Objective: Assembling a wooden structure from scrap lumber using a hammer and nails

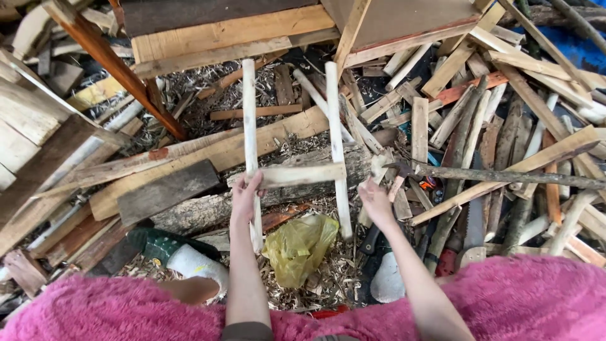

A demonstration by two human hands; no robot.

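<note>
Head view, looking down past a fluffy pink blanket [517, 297] over the person's lap. Just beyond it lie a crumpled yellow plastic bag [299, 247] on wood shavings and a green and white boot [180, 256] to its left. Both bare forearms reach forward over these. The left hand [245, 197] is wrapped around the left rail of a small ladder-like wooden frame [297, 174], close to where the crosspiece meets it, fingers closed on the stick. The right hand [375, 194] sits just beside the frame's right rail, fingers curled; whether it grips anything I cannot tell. The frame is two pale peeled sticks standing roughly parallel, joined by one flat crosspiece, held up over a thick log [218, 208] lying across the ground. To the right, a hand saw [475, 218] lies among scraps with its handle toward the person. Farther off, planks, offcuts and branches pile up on all sides, with a long reddish beam [120, 72] slanting at upper left.
</note>
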